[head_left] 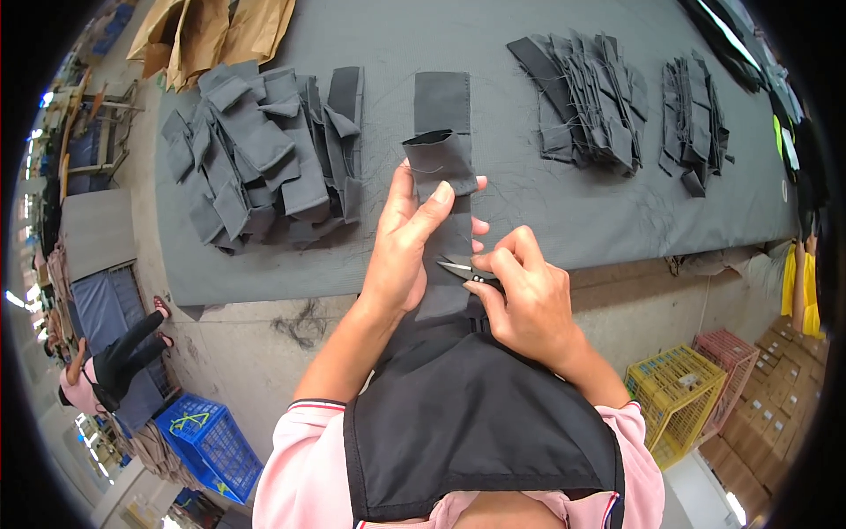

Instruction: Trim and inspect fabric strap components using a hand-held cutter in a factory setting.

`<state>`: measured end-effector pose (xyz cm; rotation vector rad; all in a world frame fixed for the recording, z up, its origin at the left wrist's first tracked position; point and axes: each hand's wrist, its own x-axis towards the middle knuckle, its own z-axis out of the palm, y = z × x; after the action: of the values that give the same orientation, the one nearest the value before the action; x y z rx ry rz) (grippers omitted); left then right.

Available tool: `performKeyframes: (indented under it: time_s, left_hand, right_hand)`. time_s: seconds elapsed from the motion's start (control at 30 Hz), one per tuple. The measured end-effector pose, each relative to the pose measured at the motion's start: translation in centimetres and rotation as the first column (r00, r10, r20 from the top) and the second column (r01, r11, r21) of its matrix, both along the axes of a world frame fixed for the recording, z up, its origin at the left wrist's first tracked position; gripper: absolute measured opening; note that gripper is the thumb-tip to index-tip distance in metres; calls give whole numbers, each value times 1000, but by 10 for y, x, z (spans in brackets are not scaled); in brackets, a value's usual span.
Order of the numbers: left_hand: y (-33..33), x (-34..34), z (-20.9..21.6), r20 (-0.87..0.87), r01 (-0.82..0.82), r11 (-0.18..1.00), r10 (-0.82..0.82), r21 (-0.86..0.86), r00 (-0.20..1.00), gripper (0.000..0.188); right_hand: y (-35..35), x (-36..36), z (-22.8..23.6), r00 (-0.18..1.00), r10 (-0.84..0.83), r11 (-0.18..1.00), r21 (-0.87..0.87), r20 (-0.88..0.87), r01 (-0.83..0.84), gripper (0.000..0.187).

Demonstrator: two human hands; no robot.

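Note:
My left hand [401, 247] grips a long dark grey fabric strip [443, 159] that lies across the grey table [546, 220], thumb pressed on its folded pocket part. My right hand [524, 295] holds small thread snips [458, 267], their blades open at the strip's right edge just beside my left palm. The strip's near end hangs over the table edge toward my black apron [467, 414].
A heap of dark fabric pieces [264, 150] lies at the left of the table, and two stacked rows [586, 101] [696, 123] lie at the right. Brown paper [211, 31] sits at the far left corner. On the floor are a blue crate [211, 441], yellow and pink crates [679, 388], and a seated person [106, 370].

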<state>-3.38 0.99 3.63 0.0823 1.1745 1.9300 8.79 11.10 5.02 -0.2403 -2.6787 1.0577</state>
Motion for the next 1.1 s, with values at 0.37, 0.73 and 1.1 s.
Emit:
performKeyframes:
  time_s: [0.37,0.73,1.1]
  left_hand:
    - [-4,-1,-4,110,63,997,-67,39,992,33]
    - [-11,4,-18,247,118,991,-130,61,960,69]
    - [-21,35,-6,69,248,968,-245,-42,967,86]
  right_hand:
    - [2,-1,-19,980,71,993,104,-188,-52,23]
    - [6,12,-23,954,-295,862,-446,-54,241,33]
    - [27,-16,-60,933,-216,939,-322,-286,119,26]
